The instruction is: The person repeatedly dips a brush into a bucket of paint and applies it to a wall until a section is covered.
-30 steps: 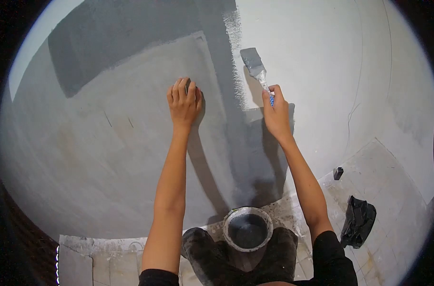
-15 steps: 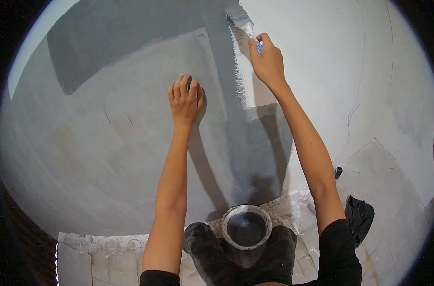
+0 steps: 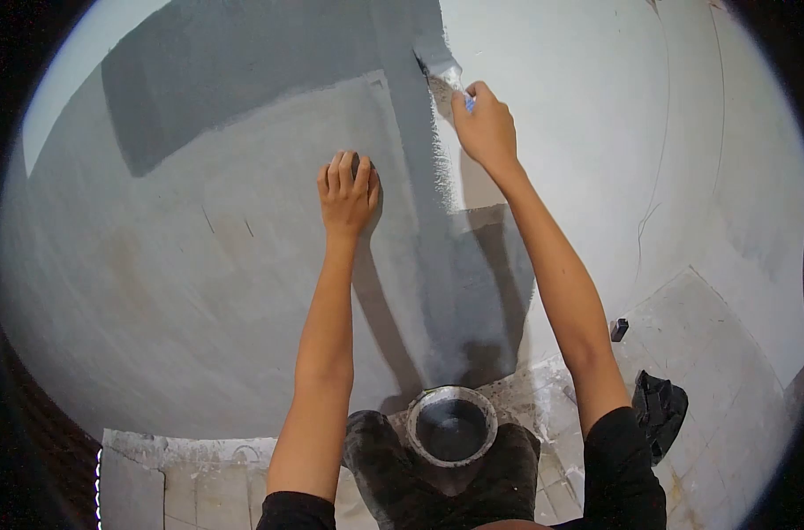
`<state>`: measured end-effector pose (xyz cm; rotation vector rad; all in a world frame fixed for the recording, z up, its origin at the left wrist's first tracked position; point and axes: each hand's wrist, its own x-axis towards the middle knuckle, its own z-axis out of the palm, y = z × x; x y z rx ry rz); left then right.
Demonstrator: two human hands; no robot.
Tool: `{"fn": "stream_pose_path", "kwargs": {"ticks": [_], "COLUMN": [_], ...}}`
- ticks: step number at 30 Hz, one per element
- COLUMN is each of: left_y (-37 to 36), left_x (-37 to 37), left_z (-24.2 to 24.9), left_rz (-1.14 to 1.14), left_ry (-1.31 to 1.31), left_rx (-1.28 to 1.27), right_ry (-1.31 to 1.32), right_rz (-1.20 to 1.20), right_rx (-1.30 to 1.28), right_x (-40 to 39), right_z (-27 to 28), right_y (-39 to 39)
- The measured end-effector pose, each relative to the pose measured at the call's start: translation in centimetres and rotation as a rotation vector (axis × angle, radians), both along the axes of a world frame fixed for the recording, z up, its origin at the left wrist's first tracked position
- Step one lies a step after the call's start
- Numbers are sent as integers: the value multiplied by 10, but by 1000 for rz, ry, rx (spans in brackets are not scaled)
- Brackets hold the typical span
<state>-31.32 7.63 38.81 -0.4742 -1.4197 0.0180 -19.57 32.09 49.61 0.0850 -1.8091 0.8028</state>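
My right hand [image 3: 486, 128] is closed around the handle of a paintbrush [image 3: 444, 71], its bristles pressed on the wall at the edge between dark grey paint [image 3: 426, 141] and white. A bit of blue handle shows at my fingers. My left hand [image 3: 347, 194] rests against the lighter grey part of the wall [image 3: 269, 291], fingers bent and slightly apart, nothing visible in it. Between my knees stands a round bucket [image 3: 417, 449] with a pale, crusted rim, holding dark grey paint [image 3: 455, 428].
A black plastic bag [image 3: 658, 411] lies on the tiled floor [image 3: 711, 424] to the right, with a small black object [image 3: 620, 329] near it. A thin wire or crack line [image 3: 645, 225] runs down the white wall [image 3: 578, 132]. Paint-splashed edging [image 3: 207, 450] lies along the wall's foot.
The brush in my right hand has moved a little down along the paint edge. My left hand stays in place on the wall; the whole view has shifted slightly.
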Motion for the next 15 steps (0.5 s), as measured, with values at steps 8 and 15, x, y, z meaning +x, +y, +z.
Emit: {"fn": "stream_pose_path", "kwargs": {"ticks": [8,15], "left_y": [-1,-1], "left_x": [1,2], "left_z": [-1,-1], "left_rz": [-5,-20], "left_ry": [-9,-24], "left_rx": [1,5], "right_ry": [71,62], "right_rz": [58,64], "right_rx": [-75,-125], "right_x": [-4,-1], "right_z": [7,-7], "right_y": [-6,-9]}}
